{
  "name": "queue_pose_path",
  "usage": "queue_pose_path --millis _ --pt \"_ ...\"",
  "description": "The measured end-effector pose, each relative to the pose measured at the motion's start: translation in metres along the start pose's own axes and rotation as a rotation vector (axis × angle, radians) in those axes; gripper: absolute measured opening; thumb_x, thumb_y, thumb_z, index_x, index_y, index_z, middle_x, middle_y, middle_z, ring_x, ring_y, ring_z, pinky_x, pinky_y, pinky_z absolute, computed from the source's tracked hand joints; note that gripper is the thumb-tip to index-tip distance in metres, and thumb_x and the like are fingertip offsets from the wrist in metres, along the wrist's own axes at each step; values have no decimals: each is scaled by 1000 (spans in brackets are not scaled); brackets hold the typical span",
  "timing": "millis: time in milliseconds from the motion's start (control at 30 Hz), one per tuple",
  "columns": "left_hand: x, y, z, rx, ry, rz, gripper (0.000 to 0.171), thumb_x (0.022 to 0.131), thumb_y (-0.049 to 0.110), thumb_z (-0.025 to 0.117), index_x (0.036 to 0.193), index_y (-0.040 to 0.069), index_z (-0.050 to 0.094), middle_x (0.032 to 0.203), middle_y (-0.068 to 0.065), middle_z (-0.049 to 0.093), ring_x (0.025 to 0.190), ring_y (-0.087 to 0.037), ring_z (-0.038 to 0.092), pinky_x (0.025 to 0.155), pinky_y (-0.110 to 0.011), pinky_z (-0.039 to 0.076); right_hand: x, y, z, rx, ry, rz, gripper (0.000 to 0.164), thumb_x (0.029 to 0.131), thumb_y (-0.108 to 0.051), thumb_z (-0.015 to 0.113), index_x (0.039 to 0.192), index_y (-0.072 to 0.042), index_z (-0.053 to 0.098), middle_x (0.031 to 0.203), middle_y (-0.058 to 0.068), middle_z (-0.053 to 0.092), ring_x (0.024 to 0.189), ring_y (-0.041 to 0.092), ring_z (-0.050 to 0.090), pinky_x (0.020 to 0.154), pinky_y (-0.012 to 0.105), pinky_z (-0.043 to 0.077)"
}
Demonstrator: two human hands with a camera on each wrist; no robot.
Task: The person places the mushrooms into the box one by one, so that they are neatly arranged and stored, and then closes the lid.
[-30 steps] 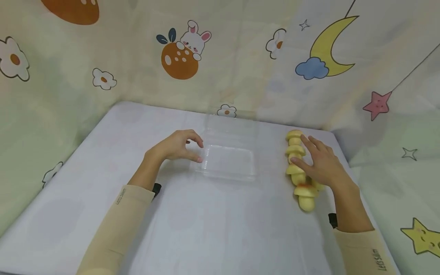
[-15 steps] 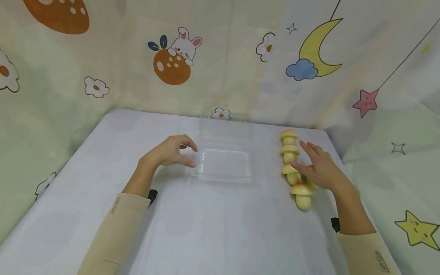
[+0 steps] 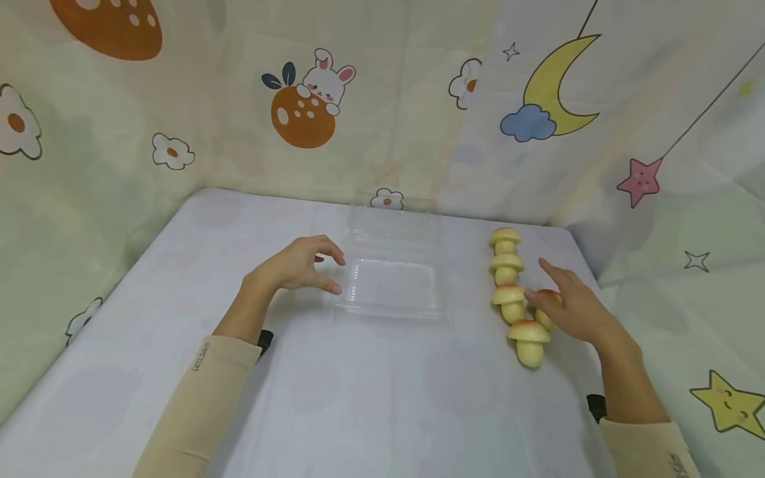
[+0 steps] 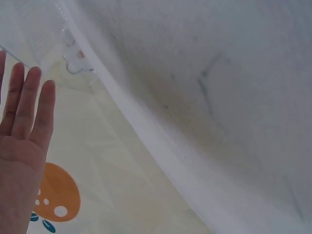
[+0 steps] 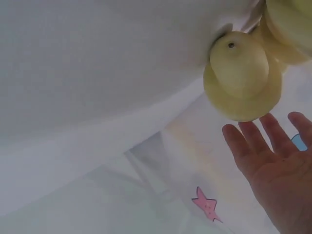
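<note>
A clear plastic box [image 3: 394, 287] with its lid [image 3: 394, 226] hinged back lies at the middle of the table. My left hand [image 3: 303, 263] is at the box's left side, thumb and fingers spread apart and holding nothing. Its fingers look straight in the left wrist view. Several pale yellow toy mushrooms stand in a row at the right, from a far mushroom [image 3: 505, 247] to a near mushroom [image 3: 529, 342]. Over another mushroom [image 3: 547, 305] beside that row, my right hand [image 3: 575, 307] reaches with fingers extended, overlapping part of it. The right wrist view shows a mushroom [image 5: 240, 68] just beyond the fingertips.
A white cloth covers the table [image 3: 358, 398]. Behind it and along the sides hangs a printed curtain [image 3: 406, 99] with a rabbit, a moon and stars. The box's lid reaches close to the table's back edge.
My right hand has drawn back to the right and towards me, uncovering more of the mushrooms. My left hand keeps its place by the box. The head view has shifted slightly.
</note>
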State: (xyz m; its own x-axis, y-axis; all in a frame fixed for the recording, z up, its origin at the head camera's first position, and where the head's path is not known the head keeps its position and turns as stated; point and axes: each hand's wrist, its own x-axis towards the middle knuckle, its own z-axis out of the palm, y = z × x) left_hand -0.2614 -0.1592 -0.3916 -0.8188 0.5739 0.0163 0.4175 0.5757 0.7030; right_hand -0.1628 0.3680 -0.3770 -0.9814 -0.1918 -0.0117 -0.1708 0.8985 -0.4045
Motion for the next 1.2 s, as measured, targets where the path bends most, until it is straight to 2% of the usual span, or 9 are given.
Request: queue_pose_path --millis 167,400,633,700,833,1000,1200 --pt "1 2 1 25 -6 0 54 69 34 98 112 11 74 124 5 64 125 -19 56 109 -42 49 -6 10 0 26 19 5 81 104 -41 59 159 5 23 152 41 31 138 61 32 105 77 30" --pt "1 1 1 62 6 0 50 70 32 97 111 11 76 128 1 64 127 -22 56 108 -43 50 -7 21 3 9 36 17 77 104 -41 58 154 12 31 145 42 39 115 57 54 92 69 46" --pt "1 -1 1 67 7 26 50 70 34 97 109 13 76 128 1 65 126 -20 56 105 -45 51 -6 31 6 10 -8 53 75 105 -43 56 152 12 34 148 43 37 117 59 57 100 72 40" --pt "2 -2 2 70 6 30 50 70 35 97 109 13 76 128 1 65 126 -19 56 105 -45 51 -6 33 7 21 -19 60 75 105 -43 55 152 11 34 148 42 37 115 58 59 100 71 42" --pt "3 -3 2 76 8 25 50 70 36 97 110 14 76 127 4 64 126 -19 56 104 -45 51 -5 35 7 29 -30 65 73 106 -43 55 150 11 36 147 40 42 116 57 59 97 69 46" --pt "3 -4 1 84 7 21 52 71 39 96 111 14 75 127 5 63 126 -21 56 104 -46 52 -5 33 7 11 -18 70 67 105 -44 56 145 9 45 138 38 54 118 55 58 92 67 48" --pt "3 -5 1 71 3 20 52 70 39 96 111 14 75 125 6 63 125 -18 56 103 -44 52 -5 31 5 30 -17 67 64 103 -43 60 143 7 49 133 35 59 106 48 67 85 59 54"
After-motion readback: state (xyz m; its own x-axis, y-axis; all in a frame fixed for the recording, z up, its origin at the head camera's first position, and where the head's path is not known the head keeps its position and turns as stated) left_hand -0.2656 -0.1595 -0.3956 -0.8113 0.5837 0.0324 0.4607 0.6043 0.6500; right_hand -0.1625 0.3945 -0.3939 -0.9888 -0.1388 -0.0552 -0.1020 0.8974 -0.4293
